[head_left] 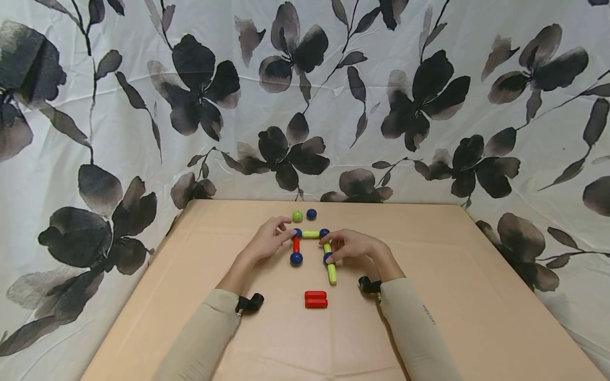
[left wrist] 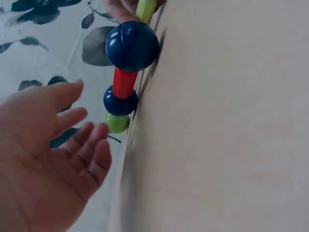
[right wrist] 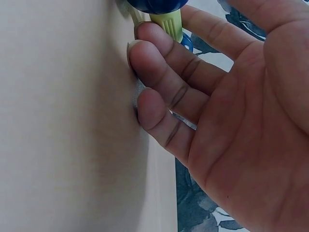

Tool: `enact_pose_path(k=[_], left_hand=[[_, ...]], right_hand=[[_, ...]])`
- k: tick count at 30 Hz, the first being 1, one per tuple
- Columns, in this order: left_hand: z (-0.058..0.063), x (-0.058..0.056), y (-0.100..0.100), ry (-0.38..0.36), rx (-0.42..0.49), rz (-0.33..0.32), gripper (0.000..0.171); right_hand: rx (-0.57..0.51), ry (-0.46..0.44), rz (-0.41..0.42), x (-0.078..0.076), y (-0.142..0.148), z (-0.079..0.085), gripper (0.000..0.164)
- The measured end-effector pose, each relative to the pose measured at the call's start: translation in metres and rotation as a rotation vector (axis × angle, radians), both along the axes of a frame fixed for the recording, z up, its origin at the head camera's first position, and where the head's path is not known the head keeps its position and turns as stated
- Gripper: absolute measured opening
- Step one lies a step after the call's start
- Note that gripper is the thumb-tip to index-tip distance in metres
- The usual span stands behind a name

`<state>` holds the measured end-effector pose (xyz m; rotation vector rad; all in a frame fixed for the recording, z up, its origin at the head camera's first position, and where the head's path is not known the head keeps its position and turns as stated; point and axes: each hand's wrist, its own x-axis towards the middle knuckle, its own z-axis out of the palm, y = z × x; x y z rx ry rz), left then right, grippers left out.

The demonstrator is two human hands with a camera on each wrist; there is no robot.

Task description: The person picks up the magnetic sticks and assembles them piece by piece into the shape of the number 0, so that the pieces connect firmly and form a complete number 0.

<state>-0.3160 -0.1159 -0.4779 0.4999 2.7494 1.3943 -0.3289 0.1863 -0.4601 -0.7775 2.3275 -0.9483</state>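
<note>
On the table, toy balls and bars form a three-sided construction. Its left side is a red bar [head_left: 296, 244] between two blue balls; a yellow-green bar [head_left: 311, 234] runs across the top. Down the right side are more yellow-green bars, the lowest bar [head_left: 332, 274] extending past a blue ball. My right hand [head_left: 355, 246] holds this side, thumb at the lower ball and index finger near the upper ball [head_left: 324, 233]. Beside the upper left corner is my left hand [head_left: 267, 241], its fingers loosely bent; the left wrist view shows nothing in its grasp.
Behind the construction lie a loose green ball [head_left: 297, 216] and a loose blue ball [head_left: 311, 214]. Two red bars [head_left: 315, 299] lie side by side nearer me. A flower-patterned cloth [head_left: 362, 121] hangs behind the table's far edge.
</note>
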Motion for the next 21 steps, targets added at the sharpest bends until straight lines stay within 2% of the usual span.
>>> enact_pose_path(k=[6,11,15,21], left_hand=[[0.020,0.011,0.013,0.078,-0.042,-0.045,0.042],[0.035,0.024,0.019,0.062,-0.043,-0.125,0.040],[0.041,0.032,0.021,0.042,-0.078,-0.220,0.038],[0.047,0.045,0.027,-0.029,-0.184,-0.427,0.036]], right_hand=[[0.004,0.005,-0.004,0.000,0.001,-0.001,0.051],[0.012,0.007,-0.001,0.000,0.000,-0.001,0.053],[0.004,0.006,0.010,0.001,0.000,-0.001,0.053],[-0.012,0.014,0.018,0.002,0.001,0.000,0.051]])
